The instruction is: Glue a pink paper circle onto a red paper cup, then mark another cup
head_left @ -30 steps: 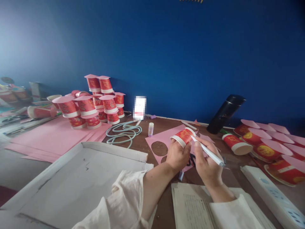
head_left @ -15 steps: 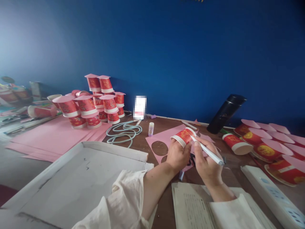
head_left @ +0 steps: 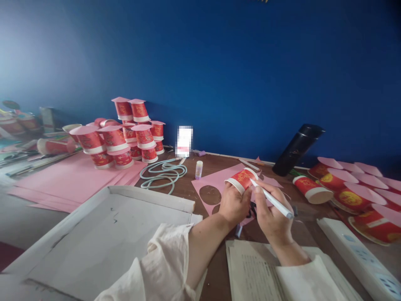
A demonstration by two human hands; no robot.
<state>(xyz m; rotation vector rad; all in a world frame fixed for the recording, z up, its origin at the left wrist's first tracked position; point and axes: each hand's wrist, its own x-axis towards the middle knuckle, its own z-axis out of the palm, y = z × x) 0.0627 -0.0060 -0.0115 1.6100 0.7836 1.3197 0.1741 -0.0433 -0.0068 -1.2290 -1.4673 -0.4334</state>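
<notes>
My left hand (head_left: 234, 207) is closed around a red paper cup (head_left: 242, 179) with gold print, held tilted on its side above the table. Between the fingers of my right hand (head_left: 272, 213) is a white pen (head_left: 277, 202), its tip at the cup's red side near one end. Under the hands lies a pink paper sheet (head_left: 225, 173) with round holes cut in it. Dark scissor handles (head_left: 251, 209) show partly between my hands. A small glue stick (head_left: 199, 170) stands to the left of the sheet.
Stacked red cups (head_left: 143, 138) with pink tops stand at left on pink sheets (head_left: 62, 184). A white box lid (head_left: 150, 196), a coiled cable (head_left: 163, 173) and papers (head_left: 247, 267) lie nearer. At right are a black flask (head_left: 297, 148), more cups (head_left: 347, 198) and a power strip (head_left: 354, 255).
The pen's rear end has shifted very slightly. Otherwise the cup and both hands keep nearly the same place.
</notes>
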